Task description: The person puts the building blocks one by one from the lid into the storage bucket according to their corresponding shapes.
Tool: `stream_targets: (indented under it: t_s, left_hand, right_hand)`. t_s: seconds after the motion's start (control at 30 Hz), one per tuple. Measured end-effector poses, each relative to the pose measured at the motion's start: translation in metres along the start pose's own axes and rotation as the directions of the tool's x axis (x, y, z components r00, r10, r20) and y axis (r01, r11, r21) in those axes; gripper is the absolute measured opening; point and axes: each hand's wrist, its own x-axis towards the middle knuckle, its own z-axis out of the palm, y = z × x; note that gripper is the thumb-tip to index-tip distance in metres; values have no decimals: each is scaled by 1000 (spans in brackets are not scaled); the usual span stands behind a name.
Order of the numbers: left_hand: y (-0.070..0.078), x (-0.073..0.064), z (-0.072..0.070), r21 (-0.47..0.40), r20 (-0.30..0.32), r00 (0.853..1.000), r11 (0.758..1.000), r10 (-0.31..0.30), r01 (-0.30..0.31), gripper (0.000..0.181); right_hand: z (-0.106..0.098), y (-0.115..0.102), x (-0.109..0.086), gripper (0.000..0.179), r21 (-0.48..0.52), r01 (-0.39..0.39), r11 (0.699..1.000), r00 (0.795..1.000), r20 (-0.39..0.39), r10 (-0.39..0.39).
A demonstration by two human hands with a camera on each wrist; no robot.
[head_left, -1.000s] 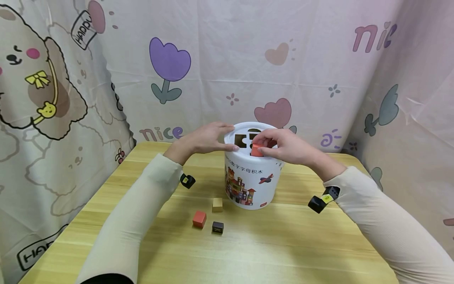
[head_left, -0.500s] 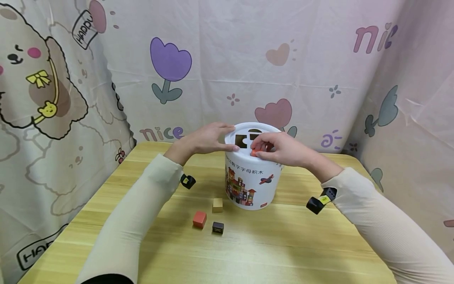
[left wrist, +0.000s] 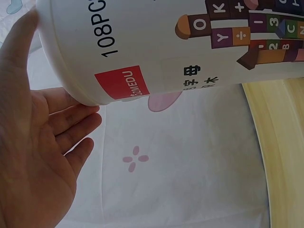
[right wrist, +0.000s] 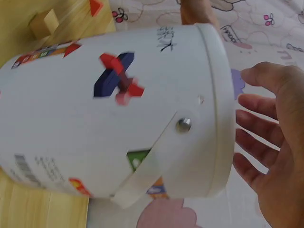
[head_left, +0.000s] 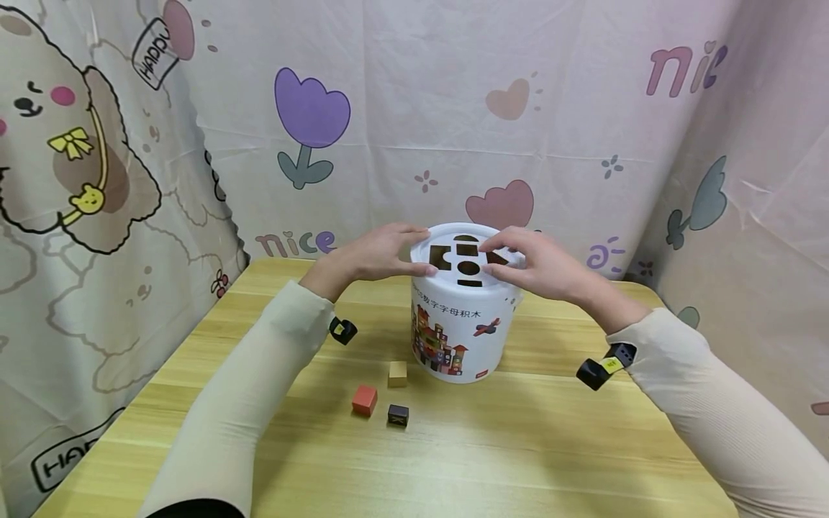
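Note:
A white bucket (head_left: 463, 331) with printed block pictures stands upright, its lid (head_left: 447, 282) cut with several shaped holes. My left hand (head_left: 372, 252) rests at the lid's left edge, thumb in front and fingers farther back; the left wrist view shows fairly straight fingers, some apart from the rim. Over the lid's right side is my right hand (head_left: 540, 262), holding nothing, its fingers spread and relaxed. In the right wrist view its fingers (right wrist: 259, 128) are beside the lid. In front of the bucket lie a red block (head_left: 365, 400), a yellow block (head_left: 398, 374) and a black block (head_left: 398, 415).
The bucket stands on a light wooden table (head_left: 518, 446). A printed curtain (head_left: 401, 108) hangs behind the table and along its sides. The bucket's white handle (right wrist: 142, 173) hangs at its side in the right wrist view.
The red block pinched in my right hand sank into the lid's front hole and is out of sight. My right hand has let go and moved up and right. The left hand has stayed.

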Motion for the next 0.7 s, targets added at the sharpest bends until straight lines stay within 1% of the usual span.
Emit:
stream_targets:
  t_s: [0.13,0.3,0.5,0.7]
  left_hand:
    - [0,0,0,3,1,1000,1000,2,-2,93]
    - [1,0,0,7,4,1000,1000,3,-3,94]
    - [1,0,-1,14,12,1000,1000,-2,2,93]
    - [2,1,-2,5,23,1000,1000,-5,5,93]
  right_hand:
    - [-1,6,-5,39,-38,-38,999,999,-22,38]
    - [-6,14,-12,45,-71,-108,992,994,-13,107]
    - [-11,28,-18,53,-114,-132,985,991,4,133]
    - [-13,34,-19,64,-143,-168,975,984,40,176]
